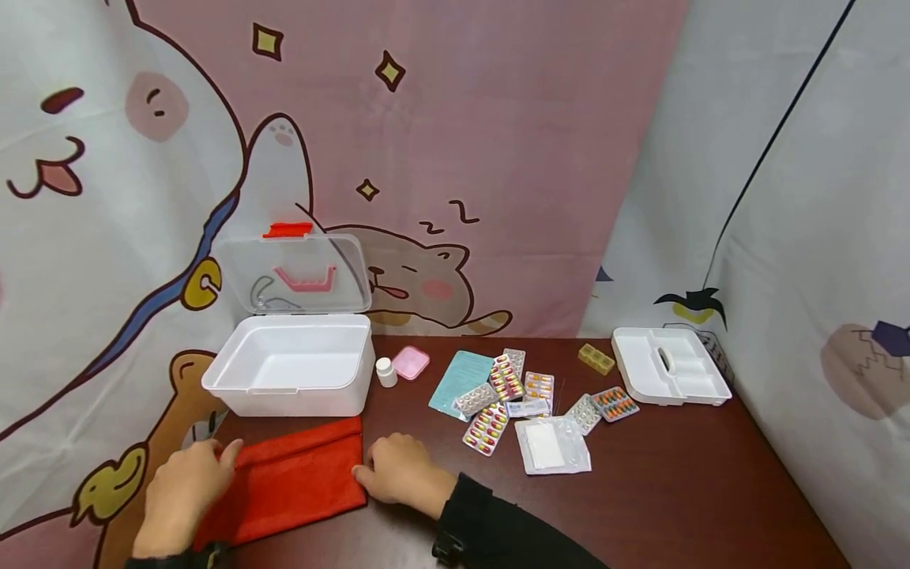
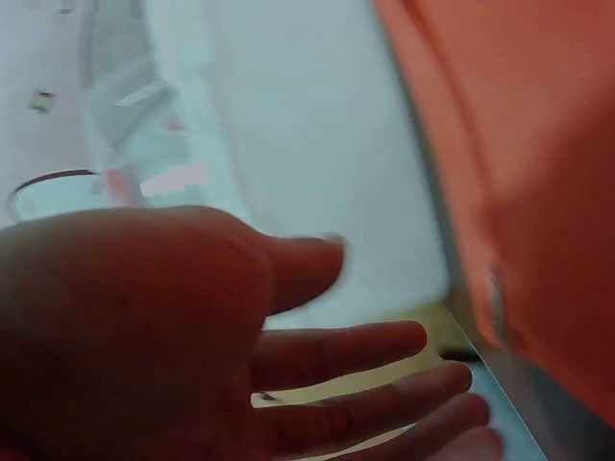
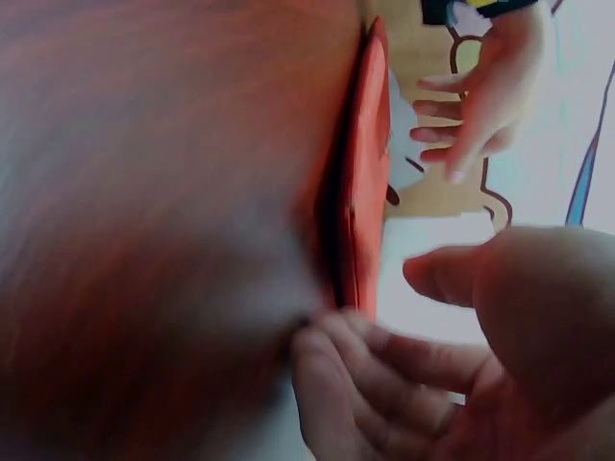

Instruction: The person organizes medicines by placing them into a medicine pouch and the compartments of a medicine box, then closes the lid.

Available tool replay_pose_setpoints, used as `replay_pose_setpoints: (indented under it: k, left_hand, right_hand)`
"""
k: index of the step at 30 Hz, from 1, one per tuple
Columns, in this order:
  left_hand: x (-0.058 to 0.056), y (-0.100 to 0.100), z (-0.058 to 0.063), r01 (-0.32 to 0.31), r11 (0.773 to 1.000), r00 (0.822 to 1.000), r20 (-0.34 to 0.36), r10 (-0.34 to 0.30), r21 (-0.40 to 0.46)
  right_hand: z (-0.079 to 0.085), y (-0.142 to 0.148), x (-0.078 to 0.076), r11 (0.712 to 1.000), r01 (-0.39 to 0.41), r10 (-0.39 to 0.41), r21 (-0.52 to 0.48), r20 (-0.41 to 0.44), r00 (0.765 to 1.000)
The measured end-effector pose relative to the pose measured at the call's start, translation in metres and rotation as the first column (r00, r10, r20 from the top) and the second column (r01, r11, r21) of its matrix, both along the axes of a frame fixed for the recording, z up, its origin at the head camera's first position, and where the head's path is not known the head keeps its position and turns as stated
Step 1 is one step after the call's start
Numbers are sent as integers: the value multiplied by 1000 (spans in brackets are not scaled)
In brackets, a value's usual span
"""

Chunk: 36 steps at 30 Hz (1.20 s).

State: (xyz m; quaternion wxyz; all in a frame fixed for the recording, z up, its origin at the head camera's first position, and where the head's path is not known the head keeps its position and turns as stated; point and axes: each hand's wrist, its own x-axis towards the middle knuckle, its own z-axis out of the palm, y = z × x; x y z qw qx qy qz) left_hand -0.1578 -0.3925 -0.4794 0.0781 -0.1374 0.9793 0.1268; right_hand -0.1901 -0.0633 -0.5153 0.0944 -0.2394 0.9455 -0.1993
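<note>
A flat red cloth pouch (image 1: 298, 478) with a folded upper band lies on the table in front of the white box (image 1: 295, 395). By its left edge is my left hand (image 1: 181, 486), which the left wrist view shows with fingers spread and thumb apart, holding nothing. My right hand (image 1: 405, 472) is at the pouch's right edge. In the right wrist view its fingers (image 3: 327, 384) bend loosely beside the pouch's edge (image 3: 363, 211), and the thumb stands away from them. Whether those fingertips touch the cloth is hard to tell.
The box's clear lid (image 1: 306, 269) stands raised. Right of it are a small white bottle (image 1: 386, 372), a pink case (image 1: 411, 363), a teal packet (image 1: 462, 381), several blister packs (image 1: 486, 429), a gauze packet (image 1: 553, 446), a yellow pillbox (image 1: 596, 359) and a white divided tray (image 1: 647, 378).
</note>
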Motion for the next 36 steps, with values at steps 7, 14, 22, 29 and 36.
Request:
replay_pose_setpoints:
  k: [7,14,22,29,36]
  left_hand:
    - [-3,-33,-27,61,998,991,123,-59,-15]
    - [-8,-40,-34,88,996,991,106,-87,-7]
    - [-17,-36,-35,136,991,985,104,-135,-2]
    - [-19,-20,-26,172,983,985,-38,-170,69]
    - [-14,4,-9,225,967,966,-155,-206,116]
  right_hand:
    - [-6,-31,15,995,77,-80,57,38,996]
    - [-13,-39,20,994,103,-105,38,53,993]
    - [-11,-22,8,994,96,-92,-43,75,993]
    - [-6,13,8,946,197,-128,-259,261,957]
    - [-2,55,-1,921,203,-106,-332,287,952]
